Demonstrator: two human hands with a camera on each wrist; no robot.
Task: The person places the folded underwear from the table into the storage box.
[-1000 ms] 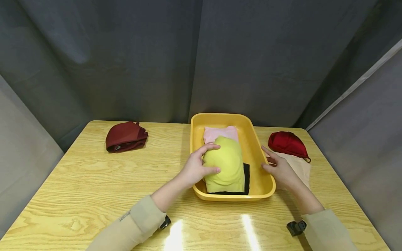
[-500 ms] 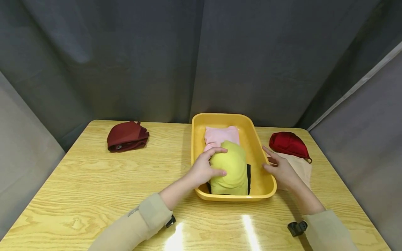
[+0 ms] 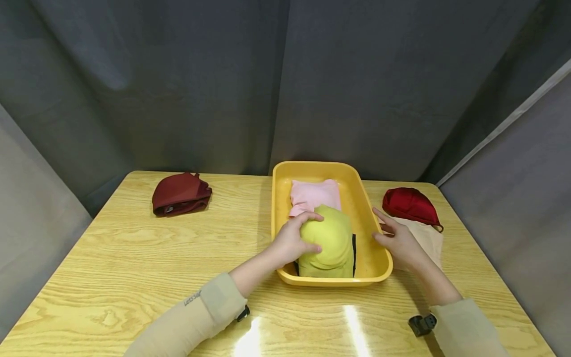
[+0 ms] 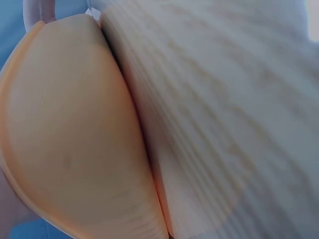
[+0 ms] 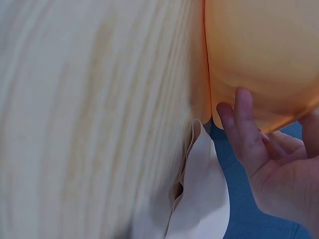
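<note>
A yellow plastic bin (image 3: pixel 314 168) stands on the wooden table. Inside it my left hand (image 3: pixel 292 240) grips a folded yellow bra (image 3: pixel 329 240), thumb and fingers spread around its rounded cup. The bra lies over a black cloth (image 3: pixel 354 248), of which only thin edges show. Behind it in the bin is a folded pink cloth (image 3: pixel 316 194), partly covered. My right hand (image 3: pixel 399 243) holds the bin's right rim, thumb at the rim and fingers along the outer wall, seen in the right wrist view. The left wrist view shows the bin's outer wall (image 4: pixel 70 124) and hides the bra.
A folded dark red bra (image 3: pixel 180 195) lies at the table's back left. To the right of the bin are a shiny red bra (image 3: pixel 410 206) with a strap loop and a beige cloth (image 3: pixel 428 240), partly under my right hand. Grey curtains (image 3: pixel 200 89) close off the back and sides.
My left hand has shifted the yellow bra slightly right and toward the bin's near end, covering more of the black cloth and uncovering more pink. The right hand stays at the rim.
</note>
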